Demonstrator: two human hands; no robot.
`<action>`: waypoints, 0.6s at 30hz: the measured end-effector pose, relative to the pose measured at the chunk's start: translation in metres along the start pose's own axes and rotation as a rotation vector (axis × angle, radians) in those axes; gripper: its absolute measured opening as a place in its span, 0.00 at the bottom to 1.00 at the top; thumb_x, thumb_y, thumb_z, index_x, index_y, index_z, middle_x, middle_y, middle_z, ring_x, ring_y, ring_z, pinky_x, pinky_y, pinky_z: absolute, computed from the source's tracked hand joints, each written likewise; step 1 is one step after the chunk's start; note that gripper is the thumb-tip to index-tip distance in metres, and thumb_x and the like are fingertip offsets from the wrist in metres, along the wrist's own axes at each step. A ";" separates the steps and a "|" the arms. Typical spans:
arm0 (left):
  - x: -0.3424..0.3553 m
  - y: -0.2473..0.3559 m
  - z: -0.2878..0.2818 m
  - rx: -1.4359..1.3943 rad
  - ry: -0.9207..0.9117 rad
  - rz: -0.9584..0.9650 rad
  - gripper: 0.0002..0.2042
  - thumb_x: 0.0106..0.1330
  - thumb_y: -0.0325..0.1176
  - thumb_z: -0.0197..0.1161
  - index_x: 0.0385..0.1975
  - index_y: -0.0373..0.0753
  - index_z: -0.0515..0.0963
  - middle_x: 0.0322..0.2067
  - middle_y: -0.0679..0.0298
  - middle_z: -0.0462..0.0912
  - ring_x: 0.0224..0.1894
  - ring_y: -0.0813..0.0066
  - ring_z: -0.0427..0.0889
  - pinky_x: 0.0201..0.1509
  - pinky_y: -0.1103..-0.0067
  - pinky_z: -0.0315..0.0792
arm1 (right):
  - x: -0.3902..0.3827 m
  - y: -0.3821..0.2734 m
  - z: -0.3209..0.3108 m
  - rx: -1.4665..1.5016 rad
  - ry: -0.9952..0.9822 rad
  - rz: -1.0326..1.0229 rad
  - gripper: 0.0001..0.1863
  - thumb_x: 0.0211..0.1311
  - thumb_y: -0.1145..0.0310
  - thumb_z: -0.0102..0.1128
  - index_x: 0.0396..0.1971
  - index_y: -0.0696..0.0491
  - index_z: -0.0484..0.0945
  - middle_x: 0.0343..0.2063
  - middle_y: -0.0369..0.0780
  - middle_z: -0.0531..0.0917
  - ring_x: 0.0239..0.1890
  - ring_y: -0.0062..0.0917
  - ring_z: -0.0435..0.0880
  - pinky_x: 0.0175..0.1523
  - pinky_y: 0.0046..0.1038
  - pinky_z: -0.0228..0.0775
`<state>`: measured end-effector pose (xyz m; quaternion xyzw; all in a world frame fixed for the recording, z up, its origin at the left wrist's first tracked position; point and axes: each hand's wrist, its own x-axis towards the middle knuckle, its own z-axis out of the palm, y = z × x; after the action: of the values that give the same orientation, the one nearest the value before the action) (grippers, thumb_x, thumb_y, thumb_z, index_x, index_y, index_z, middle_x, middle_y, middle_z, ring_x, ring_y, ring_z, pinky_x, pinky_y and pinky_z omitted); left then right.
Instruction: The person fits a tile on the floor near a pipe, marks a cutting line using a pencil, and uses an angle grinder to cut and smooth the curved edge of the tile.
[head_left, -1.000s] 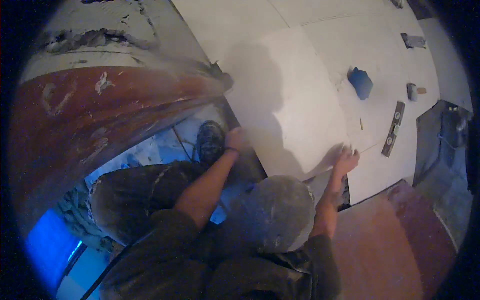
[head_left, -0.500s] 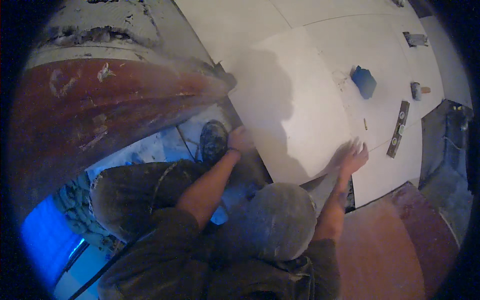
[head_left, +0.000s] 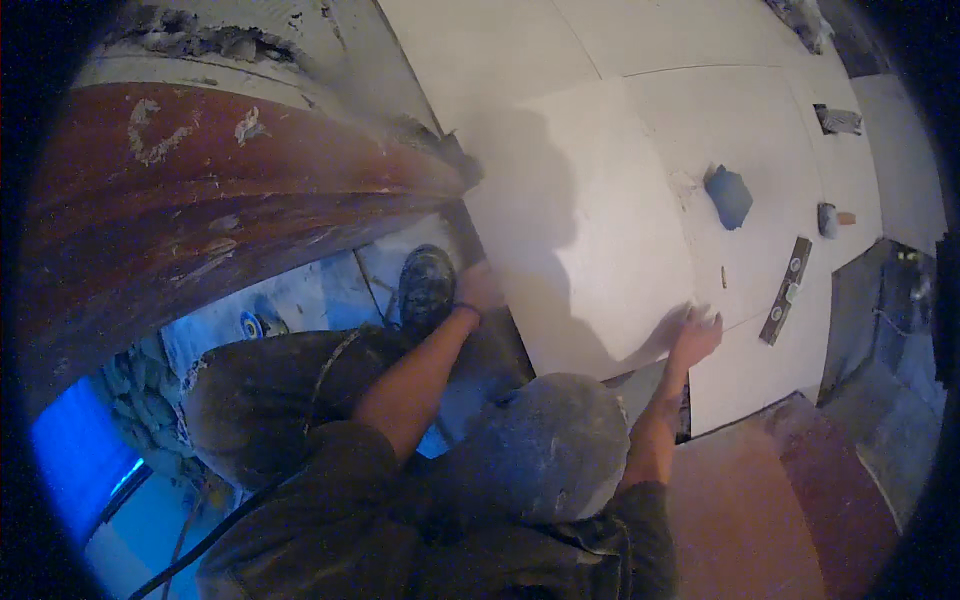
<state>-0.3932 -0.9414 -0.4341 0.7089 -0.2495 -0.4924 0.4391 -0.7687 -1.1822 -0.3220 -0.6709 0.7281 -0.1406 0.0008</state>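
A large pale floor tile lies in front of my knees, my shadow falling over its left half. My left hand is closed at the tile's left edge beside my dark shoe; its fingertips are hidden. At the near right corner, my right hand has its fingers bent around the tile's edge. Just beyond that hand a small yellowish stick lies on the neighbouring tile. A spirit level rests farther right, and a crumpled blue cloth-like thing sits farther off.
A dusty reddish-brown curved surface fills the left side. A mallet and a grey trowel-like tool lie at the far right. Reddish boards are at the near right. A round blue-and-orange object is beyond my left knee.
The view has shifted slightly, so the tools appear lower. My right hand's fingers have drawn in at the tile's corner. My left hand stays at the left edge.
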 end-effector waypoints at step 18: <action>0.004 -0.032 -0.013 0.140 -0.061 -0.005 0.13 0.67 0.38 0.51 0.50 0.45 0.72 0.40 0.63 0.80 0.35 0.63 0.82 0.34 0.59 0.80 | -0.051 0.009 -0.010 0.216 -0.047 0.213 0.42 0.54 0.49 0.66 0.55 0.72 0.66 0.53 0.62 0.72 0.58 0.53 0.70 0.64 0.45 0.60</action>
<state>-0.3828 -0.9237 -0.4623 0.7231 -0.2948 -0.4964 0.3793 -0.7741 -1.1298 -0.3235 -0.5890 0.7755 -0.2015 0.1051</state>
